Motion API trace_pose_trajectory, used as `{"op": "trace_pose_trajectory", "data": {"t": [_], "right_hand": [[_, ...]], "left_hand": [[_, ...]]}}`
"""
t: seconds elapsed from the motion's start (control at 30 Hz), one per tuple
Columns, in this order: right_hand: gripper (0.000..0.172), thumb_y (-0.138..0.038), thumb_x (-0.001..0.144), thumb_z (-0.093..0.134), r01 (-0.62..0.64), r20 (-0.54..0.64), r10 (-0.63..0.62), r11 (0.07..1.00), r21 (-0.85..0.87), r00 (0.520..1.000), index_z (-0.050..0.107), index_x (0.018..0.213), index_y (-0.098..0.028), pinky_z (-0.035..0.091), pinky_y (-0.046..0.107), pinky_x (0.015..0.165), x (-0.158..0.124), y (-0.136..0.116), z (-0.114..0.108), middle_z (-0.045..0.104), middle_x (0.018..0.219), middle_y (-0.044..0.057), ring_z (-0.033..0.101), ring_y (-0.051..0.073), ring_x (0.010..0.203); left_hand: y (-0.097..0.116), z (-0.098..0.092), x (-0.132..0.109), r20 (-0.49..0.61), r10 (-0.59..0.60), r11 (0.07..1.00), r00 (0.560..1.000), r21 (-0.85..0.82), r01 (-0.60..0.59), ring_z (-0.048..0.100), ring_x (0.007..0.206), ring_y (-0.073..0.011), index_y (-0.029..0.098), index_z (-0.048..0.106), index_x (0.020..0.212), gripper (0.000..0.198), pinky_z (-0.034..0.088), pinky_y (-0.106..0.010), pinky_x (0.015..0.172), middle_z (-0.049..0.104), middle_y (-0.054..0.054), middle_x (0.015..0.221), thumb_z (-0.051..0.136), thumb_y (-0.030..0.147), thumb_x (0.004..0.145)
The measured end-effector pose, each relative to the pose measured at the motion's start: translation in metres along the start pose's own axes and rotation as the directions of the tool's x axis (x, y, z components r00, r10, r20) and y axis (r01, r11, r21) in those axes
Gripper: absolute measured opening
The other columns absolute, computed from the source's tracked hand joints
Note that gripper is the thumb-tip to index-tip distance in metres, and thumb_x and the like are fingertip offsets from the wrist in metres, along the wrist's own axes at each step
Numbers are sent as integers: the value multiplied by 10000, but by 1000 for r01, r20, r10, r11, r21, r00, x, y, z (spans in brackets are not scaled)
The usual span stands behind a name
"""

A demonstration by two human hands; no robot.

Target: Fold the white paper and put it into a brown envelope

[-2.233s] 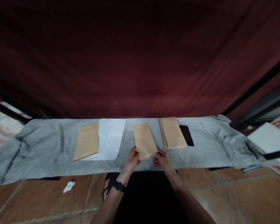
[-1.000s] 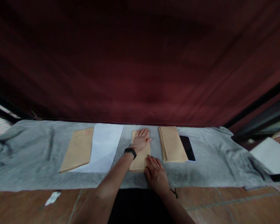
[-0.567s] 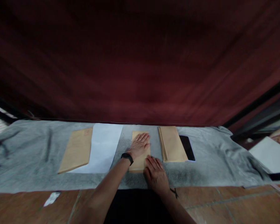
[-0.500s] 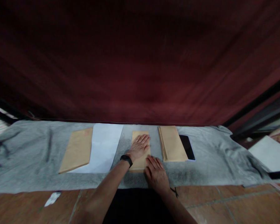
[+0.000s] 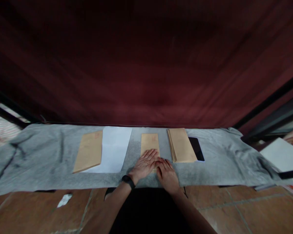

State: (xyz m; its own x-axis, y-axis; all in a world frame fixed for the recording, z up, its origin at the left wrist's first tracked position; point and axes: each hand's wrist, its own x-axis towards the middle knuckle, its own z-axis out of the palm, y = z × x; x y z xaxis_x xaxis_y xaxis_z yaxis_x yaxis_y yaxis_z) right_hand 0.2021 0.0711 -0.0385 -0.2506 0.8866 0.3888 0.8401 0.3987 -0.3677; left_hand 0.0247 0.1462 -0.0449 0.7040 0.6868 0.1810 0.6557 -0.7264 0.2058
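A brown envelope (image 5: 149, 142) lies lengthwise on the grey cloth (image 5: 39, 156) in front of me. My left hand (image 5: 145, 164), with a black band at the wrist, lies flat on the envelope's near end with fingers stretched out. My right hand (image 5: 166, 171) lies flat beside it at the envelope's near right corner, fingers extended too. Neither hand holds anything. The envelope's near part is hidden under my hands.
A stack of brown envelopes (image 5: 181, 145) lies to the right, with a black phone (image 5: 196, 148) beside it. To the left are a white sheet (image 5: 113, 149) and another brown envelope (image 5: 89, 151). A dark red curtain (image 5: 146, 65) hangs behind. A white scrap (image 5: 64, 200) lies on the tiled floor.
My left hand has slid from the far end of the envelope back toward me to its near end. My right hand stayed at the near right corner.
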Motion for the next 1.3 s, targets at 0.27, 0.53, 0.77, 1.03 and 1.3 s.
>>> {"op": "trace_pose_trajectory", "data": {"t": [0.27, 0.53, 0.77, 1.03, 1.3], "right_hand": [[316, -135, 936, 457, 0, 2, 0, 1000, 10, 1000, 626, 1193, -208, 391, 481, 1141, -1, 0, 1, 640, 1330, 90, 574, 224, 1262], [340, -138, 945, 442, 10, -14, -10, 1000, 14, 1000, 623, 1227, -196, 405, 462, 1135, -4, 2, 1, 637, 1347, 94, 566, 209, 1280], [427, -246, 1022, 387, 62, 70, -64, 998, 28, 995, 521, 1421, -175, 324, 486, 1191, 0, 0, 2, 529, 1475, 96, 468, 218, 1384], [513, -347, 1066, 298, 154, 206, -157, 988, 30, 966, 336, 1543, -160, 297, 458, 1210, 4, -21, 14, 426, 1549, 99, 364, 205, 1453], [616, -398, 1046, 378, 206, 223, -179, 973, -107, 958, 199, 1586, -160, 263, 441, 1224, -20, 1, 2, 321, 1602, 101, 298, 218, 1484]], "left_hand": [[20, -9, -36, 31, 3, 1000, 1000, -7, -3, 248, 1503, -172, 202, 246, 1568, 585, 197, -376, 1240, 314, -74, 1620, 313, 447, 1041], [29, -20, -69, 29, -9, 1000, 1000, -10, 9, 267, 1497, -181, 229, 221, 1574, 582, 240, -387, 1224, 319, -68, 1617, 327, 436, 1041], [32, -27, -79, 23, -21, 1000, 1000, -20, 22, 302, 1484, -184, 203, 350, 1523, 518, 257, -384, 1220, 379, -72, 1589, 354, 385, 1038], [36, -26, -79, 11, -52, 998, 999, -24, 52, 343, 1467, -208, 153, 428, 1470, 492, 272, -407, 1217, 436, -121, 1550, 376, 366, 1030], [31, -20, -81, -11, -22, 1000, 1000, -22, 22, 293, 1487, -178, 208, 279, 1551, 577, 230, -371, 1234, 351, -73, 1602, 385, 429, 1029]]}}
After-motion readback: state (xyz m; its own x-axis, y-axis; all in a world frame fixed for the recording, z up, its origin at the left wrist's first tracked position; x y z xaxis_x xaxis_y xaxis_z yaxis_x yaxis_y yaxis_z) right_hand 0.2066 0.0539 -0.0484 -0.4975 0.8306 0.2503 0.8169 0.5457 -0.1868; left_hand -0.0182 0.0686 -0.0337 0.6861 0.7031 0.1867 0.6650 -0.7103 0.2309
